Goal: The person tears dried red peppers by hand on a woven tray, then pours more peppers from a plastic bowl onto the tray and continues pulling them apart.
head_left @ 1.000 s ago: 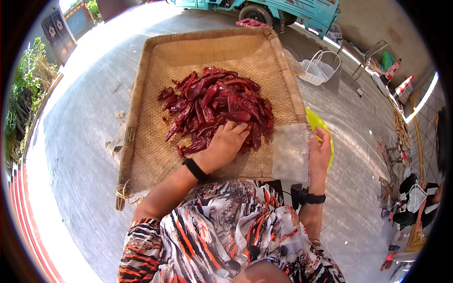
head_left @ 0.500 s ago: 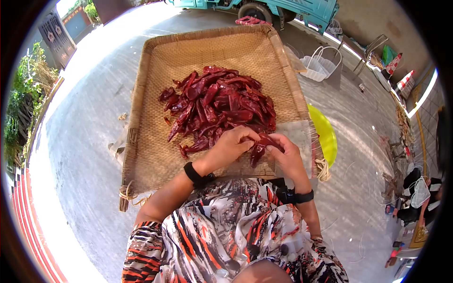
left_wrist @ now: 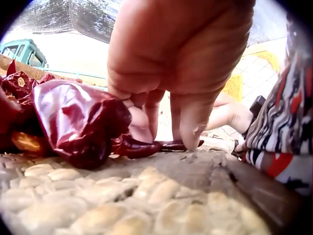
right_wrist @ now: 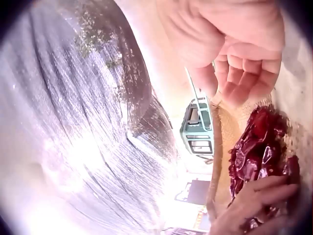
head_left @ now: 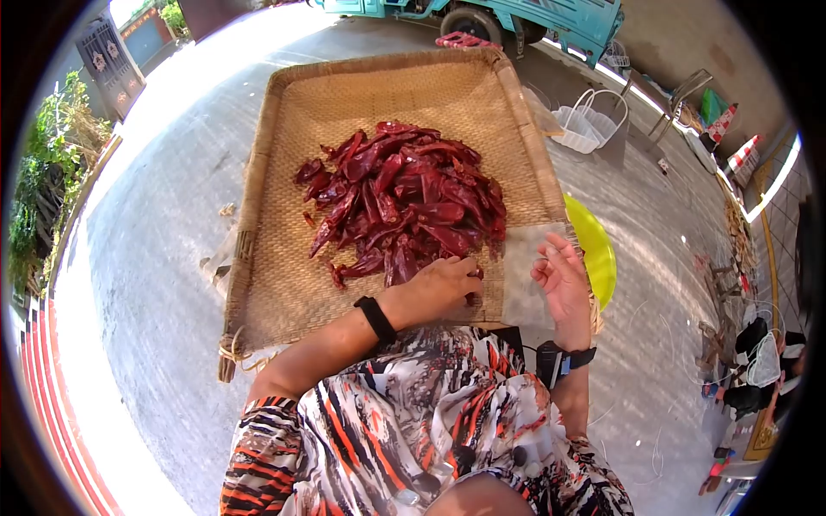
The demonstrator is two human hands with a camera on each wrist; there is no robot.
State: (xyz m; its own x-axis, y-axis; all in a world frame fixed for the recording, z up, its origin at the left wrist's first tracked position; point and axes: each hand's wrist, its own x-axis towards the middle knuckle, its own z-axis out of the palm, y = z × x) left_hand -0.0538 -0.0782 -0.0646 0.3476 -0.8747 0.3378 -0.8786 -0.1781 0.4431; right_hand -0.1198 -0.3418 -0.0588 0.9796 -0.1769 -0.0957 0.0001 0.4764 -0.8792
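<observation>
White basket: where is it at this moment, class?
In the head view, the white basket is at the upper right, just right of the woven tray and below the turquoise truck.

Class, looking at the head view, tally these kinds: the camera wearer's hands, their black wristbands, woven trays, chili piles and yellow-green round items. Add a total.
Hands: 2 (left hand, right hand)
Black wristbands: 2 (left wristband, right wristband)
Woven tray: 1
Chili pile: 1 (overlapping chilies can't be counted singly)
Yellow-green round item: 1
Total: 7
</observation>
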